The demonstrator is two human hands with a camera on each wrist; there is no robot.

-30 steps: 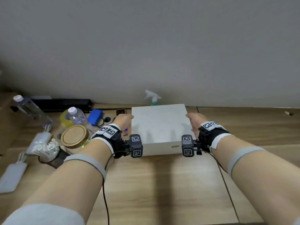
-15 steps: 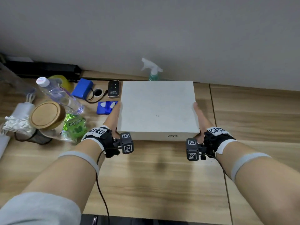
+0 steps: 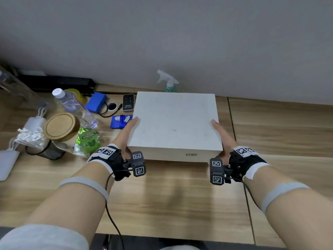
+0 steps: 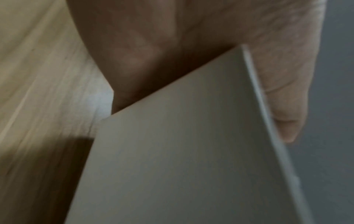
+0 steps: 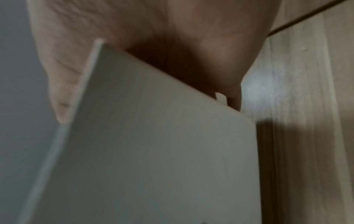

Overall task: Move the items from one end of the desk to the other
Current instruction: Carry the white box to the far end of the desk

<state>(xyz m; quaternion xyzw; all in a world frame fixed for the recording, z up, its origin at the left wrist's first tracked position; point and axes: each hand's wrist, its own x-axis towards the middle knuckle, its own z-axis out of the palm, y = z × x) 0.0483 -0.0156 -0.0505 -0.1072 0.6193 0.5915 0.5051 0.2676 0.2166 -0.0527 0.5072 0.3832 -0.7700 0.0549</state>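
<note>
Two hands are holding a white box above the wooden surface.

The left hand (image 3: pixel 126 136) is pressing the left side of the white box (image 3: pixel 174 121) and the right hand (image 3: pixel 224 139) the right side, thumbs lying along the top edges, fingers under the box, hidden. The box is casting a shadow on the surface (image 3: pixel 171 201). To its left are lying a water bottle (image 3: pixel 75 105), a bamboo-lidded jar (image 3: pixel 61 127) and a green gum packet (image 3: pixel 88 141).

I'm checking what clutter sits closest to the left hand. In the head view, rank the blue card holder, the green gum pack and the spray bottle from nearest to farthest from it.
From the left hand:
1. Blue card holder, just beyond the fingertips.
2. Green gum pack, to its left.
3. Spray bottle, by the wall behind the white box.
</note>
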